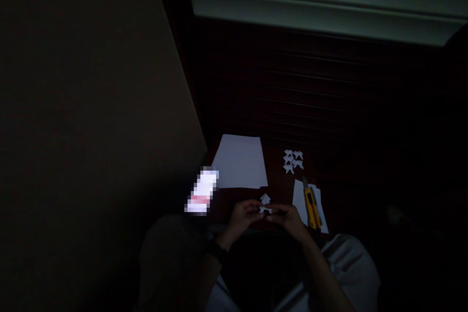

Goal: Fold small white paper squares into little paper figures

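The scene is very dark. A small folded white paper piece (265,204) sits between my two hands just above the near edge of a small dark table (280,187). My left hand (244,217) pinches its left side with curled fingers. My right hand (288,218) grips its right side the same way. A dark watch or band circles my left wrist.
White paper sheets (240,162) lie at the table's back left. Several small folded paper shapes (293,161) cluster at the back right. A yellow utility knife (312,204) rests on a paper strip to the right. A lit blurred screen (202,192) glows at the left.
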